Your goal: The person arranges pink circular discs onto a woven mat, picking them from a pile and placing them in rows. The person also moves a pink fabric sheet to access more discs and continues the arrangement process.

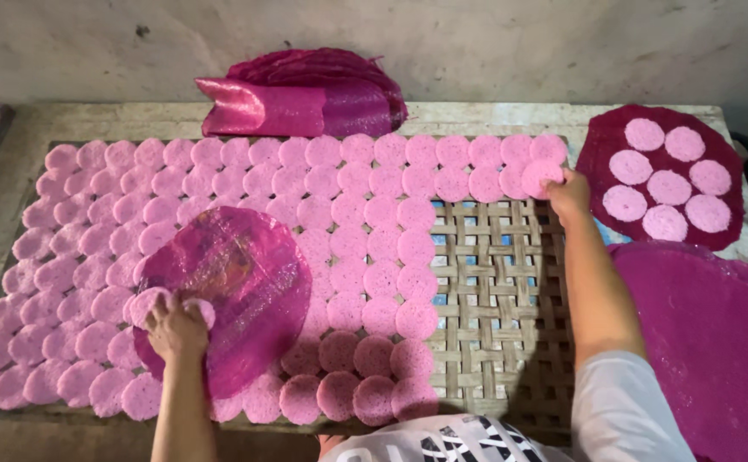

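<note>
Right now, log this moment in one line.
left hand: holds pink round discs over magenta sheet | right hand: places pink disc on woven tray

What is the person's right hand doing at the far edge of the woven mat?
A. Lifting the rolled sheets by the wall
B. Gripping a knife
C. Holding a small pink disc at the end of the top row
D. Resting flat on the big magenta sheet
C: the right hand pinches a small pink disc at the right end of the top row on the woven mat.
</note>
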